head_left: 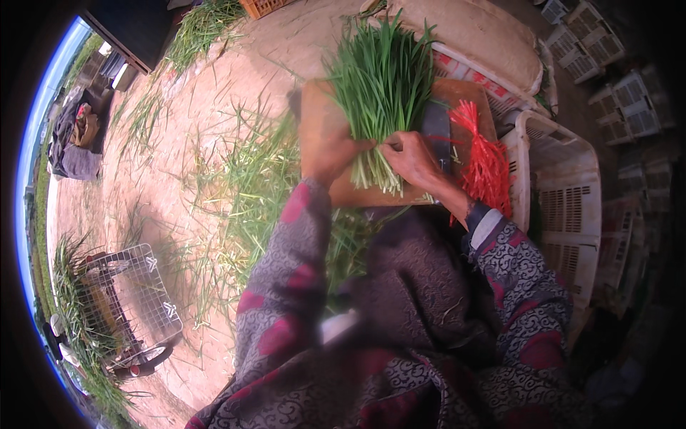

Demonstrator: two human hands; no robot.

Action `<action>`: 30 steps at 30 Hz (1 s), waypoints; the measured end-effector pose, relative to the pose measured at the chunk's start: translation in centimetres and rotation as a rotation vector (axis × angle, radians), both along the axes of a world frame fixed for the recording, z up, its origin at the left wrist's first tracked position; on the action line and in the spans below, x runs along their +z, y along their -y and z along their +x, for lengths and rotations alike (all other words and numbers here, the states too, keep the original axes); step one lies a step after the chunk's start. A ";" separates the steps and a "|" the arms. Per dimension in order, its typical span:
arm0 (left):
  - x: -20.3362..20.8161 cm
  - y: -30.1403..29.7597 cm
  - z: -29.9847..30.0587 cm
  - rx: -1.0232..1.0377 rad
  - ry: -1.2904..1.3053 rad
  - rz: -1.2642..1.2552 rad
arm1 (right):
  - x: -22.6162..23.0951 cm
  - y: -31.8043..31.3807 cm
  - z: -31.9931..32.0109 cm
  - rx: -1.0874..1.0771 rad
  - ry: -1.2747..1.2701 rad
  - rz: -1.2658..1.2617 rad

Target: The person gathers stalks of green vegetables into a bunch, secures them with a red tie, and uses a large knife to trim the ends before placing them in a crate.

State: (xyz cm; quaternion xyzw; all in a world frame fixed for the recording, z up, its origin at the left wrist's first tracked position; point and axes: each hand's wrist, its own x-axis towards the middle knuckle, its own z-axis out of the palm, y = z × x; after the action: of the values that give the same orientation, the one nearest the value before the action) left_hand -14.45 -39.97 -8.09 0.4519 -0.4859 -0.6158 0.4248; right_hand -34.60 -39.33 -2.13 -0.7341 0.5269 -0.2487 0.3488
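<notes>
A thick bunch of garlic chives [386,75] lies on a wooden board [321,107], leaves pointing away from me and cut pale ends toward me. My left hand [336,151] is against the left side of the stems; motion blurs its fingers. At the right side of the stems, my right hand [414,159] is closed in a pinch near the left fingertips. A thin red strand shows beside its knuckles, so it seems to hold a red plastic tie, mostly hidden. On the board's right edge lies a bundle of red plastic ties [486,161].
Loose chive leaves [250,179] litter the ground left of the board. White plastic crates [572,193] stand close on my right, with a cloth-covered crate [493,36] beyond the board. A wire-basket cart [136,300] is at lower left. Dark clothing [77,136] lies in a heap at far left.
</notes>
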 end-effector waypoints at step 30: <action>-3.0 -0.5 1.1 -0.043 0.402 -0.239 | 2.6 -6.5 1.1 0.188 0.560 0.312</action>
State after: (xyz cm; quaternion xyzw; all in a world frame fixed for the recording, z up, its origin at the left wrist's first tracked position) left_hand -13.30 -39.44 -11.09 0.5013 -0.6398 -0.4604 0.3569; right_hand -33.47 -32.85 0.51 -0.6205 0.3724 -0.3237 0.6095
